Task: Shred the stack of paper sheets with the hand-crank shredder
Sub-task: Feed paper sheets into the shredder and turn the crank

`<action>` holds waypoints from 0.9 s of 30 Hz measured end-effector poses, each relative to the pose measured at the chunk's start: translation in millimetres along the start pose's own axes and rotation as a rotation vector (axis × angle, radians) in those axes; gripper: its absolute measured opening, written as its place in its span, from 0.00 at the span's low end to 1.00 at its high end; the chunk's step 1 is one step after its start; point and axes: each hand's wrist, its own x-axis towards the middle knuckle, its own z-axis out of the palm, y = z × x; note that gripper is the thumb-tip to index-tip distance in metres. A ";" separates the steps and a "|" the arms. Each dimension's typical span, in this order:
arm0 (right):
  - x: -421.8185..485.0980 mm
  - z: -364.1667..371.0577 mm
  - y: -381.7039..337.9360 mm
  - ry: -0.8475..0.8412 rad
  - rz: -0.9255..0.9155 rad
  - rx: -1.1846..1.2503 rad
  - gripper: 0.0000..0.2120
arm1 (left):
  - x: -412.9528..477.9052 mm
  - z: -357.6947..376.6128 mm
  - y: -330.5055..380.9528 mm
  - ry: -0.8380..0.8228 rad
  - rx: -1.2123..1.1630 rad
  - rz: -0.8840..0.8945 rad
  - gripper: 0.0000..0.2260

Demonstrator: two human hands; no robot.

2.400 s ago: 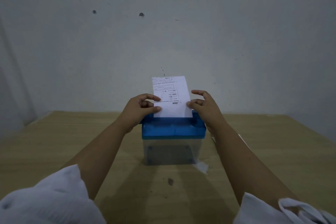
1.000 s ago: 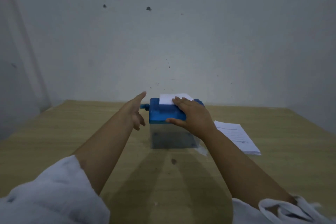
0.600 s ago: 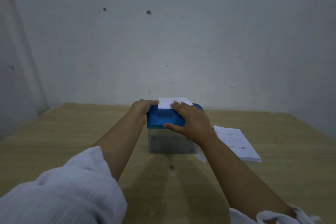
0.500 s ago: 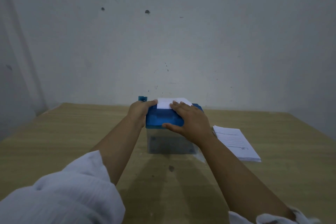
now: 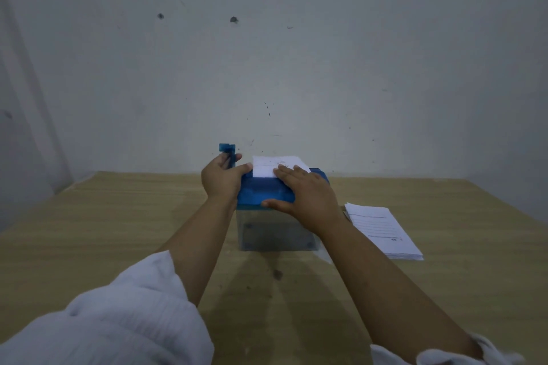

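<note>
We find the left hand (image 5: 221, 179) curled round the crank (image 5: 227, 152) of the shredder (image 5: 275, 231). The right hand (image 5: 301, 197) lies spread on its lid (image 5: 258, 192), fingertips (image 5: 281, 169) touching the sheet (image 5: 267, 165) in the slot. The paper stack (image 5: 382, 230) lies right of that wrist.

Faint print on the stack of sheets (image 5: 382, 231) at right and the sheet (image 5: 275, 165) in the shredder (image 5: 261, 192); nothing legible, too small and blurry.

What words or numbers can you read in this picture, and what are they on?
The sheet in the shredder: printed lines, too blurred to read.
The stack of paper: printed lines, too small to read.
The shredder itself: no label or brand shows.
So no text can be quoted.
</note>
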 end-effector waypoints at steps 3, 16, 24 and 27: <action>-0.3 -1.1 -1.3 -0.005 0.003 0.015 0.36 | -2.4 0.4 0.6 0.014 -0.031 0.051 0.24; -1.5 -15.4 -6.9 -0.055 -0.011 0.060 0.35 | 0.2 -26.7 23.8 -0.076 0.583 0.436 0.23; 1.1 -2.1 -19.6 0.044 -0.060 0.293 0.28 | 10.4 -28.5 82.1 -0.372 1.665 0.574 0.12; 5.5 3.1 -19.3 0.130 -0.036 0.319 0.25 | 1.2 -23.5 77.7 -0.364 1.647 0.473 0.15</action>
